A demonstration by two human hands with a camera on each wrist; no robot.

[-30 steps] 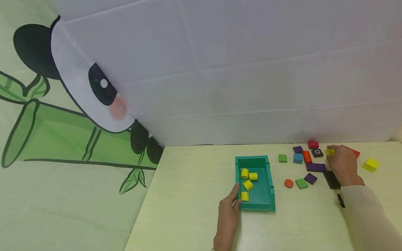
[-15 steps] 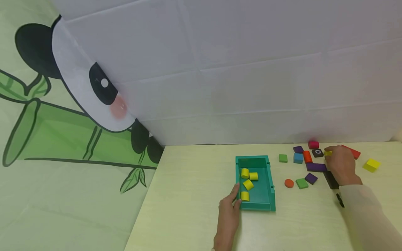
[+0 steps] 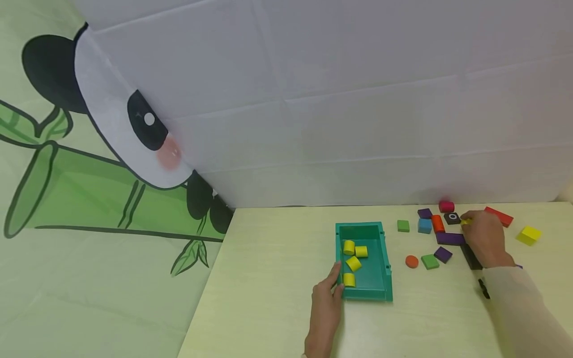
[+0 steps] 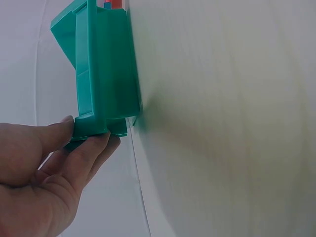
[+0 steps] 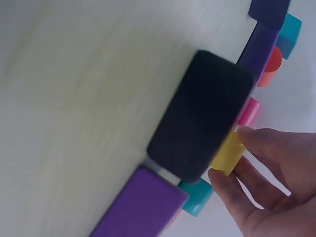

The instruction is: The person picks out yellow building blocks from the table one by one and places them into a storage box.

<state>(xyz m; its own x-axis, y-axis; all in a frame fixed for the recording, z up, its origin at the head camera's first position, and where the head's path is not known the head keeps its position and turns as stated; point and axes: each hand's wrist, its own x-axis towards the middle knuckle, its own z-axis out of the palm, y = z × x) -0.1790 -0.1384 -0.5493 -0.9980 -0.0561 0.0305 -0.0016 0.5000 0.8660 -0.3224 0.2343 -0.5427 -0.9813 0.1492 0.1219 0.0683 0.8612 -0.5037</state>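
My left hand (image 3: 326, 311) grips the left wall of a teal tray (image 3: 387, 276), thumb and fingers on either side of the rim in the left wrist view. Several yellow cylinder blocks (image 3: 353, 263) lie inside the tray along its left half. At the back right, my right hand (image 3: 485, 237) pinches a small yellow block (image 5: 228, 153) between thumb and fingertips. The hand covers most of that block in the head view. Just left of it lies a dark square block with a white ring (image 3: 452, 218). A black block (image 5: 200, 116) is partly under the right hand's outline in the head view.
Around the right hand are a long purple block (image 3: 450, 239), an orange-red cylinder (image 3: 437, 223), a blue cube (image 3: 425, 225), a pink cylinder (image 3: 446, 206) and a red block (image 3: 499, 217). A yellow block (image 3: 529, 235) sits far right. A white cloth (image 3: 313, 124) hangs behind the table.
My right hand has shifted slightly left and nearer with the yellow block, showing more of the red block behind it. The left hand and tray stay put.
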